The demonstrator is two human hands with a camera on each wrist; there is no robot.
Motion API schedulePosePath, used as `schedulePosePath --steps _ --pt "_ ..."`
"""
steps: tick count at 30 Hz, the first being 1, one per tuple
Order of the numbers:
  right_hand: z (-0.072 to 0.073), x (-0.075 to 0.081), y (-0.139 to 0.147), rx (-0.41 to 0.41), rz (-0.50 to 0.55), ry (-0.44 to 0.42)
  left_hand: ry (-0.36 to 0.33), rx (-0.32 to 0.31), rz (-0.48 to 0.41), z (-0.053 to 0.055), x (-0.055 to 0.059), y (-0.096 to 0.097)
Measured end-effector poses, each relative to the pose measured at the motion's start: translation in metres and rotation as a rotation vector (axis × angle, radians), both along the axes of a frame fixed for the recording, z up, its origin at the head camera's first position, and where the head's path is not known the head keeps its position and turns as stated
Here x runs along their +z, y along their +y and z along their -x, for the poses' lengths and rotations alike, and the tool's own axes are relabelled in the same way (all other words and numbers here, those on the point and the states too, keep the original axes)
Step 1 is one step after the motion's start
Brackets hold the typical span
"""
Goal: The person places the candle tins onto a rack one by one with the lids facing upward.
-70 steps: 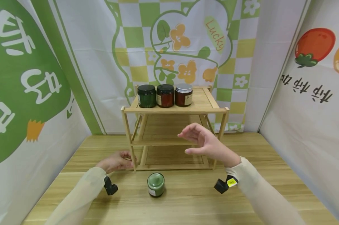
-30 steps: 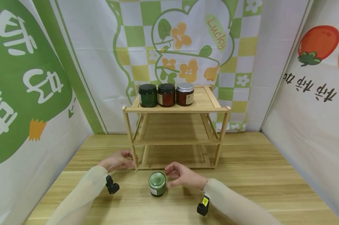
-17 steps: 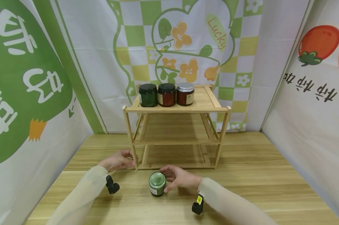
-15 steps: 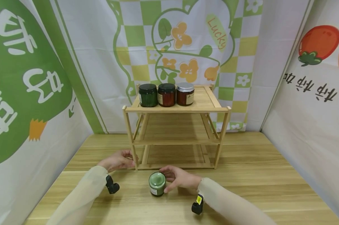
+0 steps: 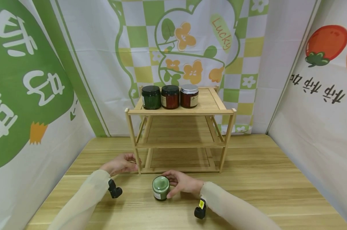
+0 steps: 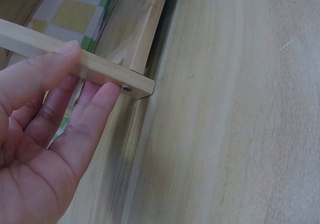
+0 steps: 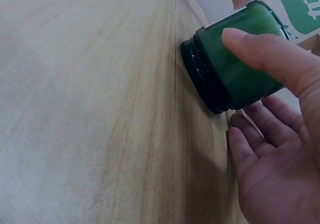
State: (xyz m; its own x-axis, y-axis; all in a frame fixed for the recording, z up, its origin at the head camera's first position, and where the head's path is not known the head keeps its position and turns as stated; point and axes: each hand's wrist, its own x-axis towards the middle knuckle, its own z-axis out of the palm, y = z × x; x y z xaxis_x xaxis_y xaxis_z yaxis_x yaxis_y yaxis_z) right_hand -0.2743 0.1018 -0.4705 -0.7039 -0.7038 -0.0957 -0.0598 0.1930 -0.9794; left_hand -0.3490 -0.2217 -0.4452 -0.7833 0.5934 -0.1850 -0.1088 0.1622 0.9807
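A green glass jar (image 5: 161, 188) stands upside down on the wooden table, its black lid (image 7: 204, 77) against the tabletop. My right hand (image 5: 183, 183) is at the jar's right side, thumb on the near side and fingers curved round the back. In the right wrist view the thumb lies across the green glass. My left hand (image 5: 121, 164) pinches the front left leg (image 6: 107, 70) of a three-tier wooden rack (image 5: 180, 112) low down, thumb on one face and fingers on the other.
On the rack's top shelf stand a dark green jar (image 5: 151, 99), a brown jar with a black lid (image 5: 170, 98) and a brown jar with a silver lid (image 5: 189, 97). Printed cloth walls (image 5: 300, 105) enclose the table (image 5: 259, 179) at the back and sides.
My right hand has come down from in front of the rack's shelves to the green jar, and its fingers have moved left around it. The left hand keeps its place on the leg.
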Motion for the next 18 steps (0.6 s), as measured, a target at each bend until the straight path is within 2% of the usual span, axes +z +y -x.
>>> schedulePosePath --steps 18 --pt "0.0029 -0.0039 -0.0059 0.007 -0.003 -0.005 -0.003 -0.009 0.007 0.0002 0.0006 0.0001"
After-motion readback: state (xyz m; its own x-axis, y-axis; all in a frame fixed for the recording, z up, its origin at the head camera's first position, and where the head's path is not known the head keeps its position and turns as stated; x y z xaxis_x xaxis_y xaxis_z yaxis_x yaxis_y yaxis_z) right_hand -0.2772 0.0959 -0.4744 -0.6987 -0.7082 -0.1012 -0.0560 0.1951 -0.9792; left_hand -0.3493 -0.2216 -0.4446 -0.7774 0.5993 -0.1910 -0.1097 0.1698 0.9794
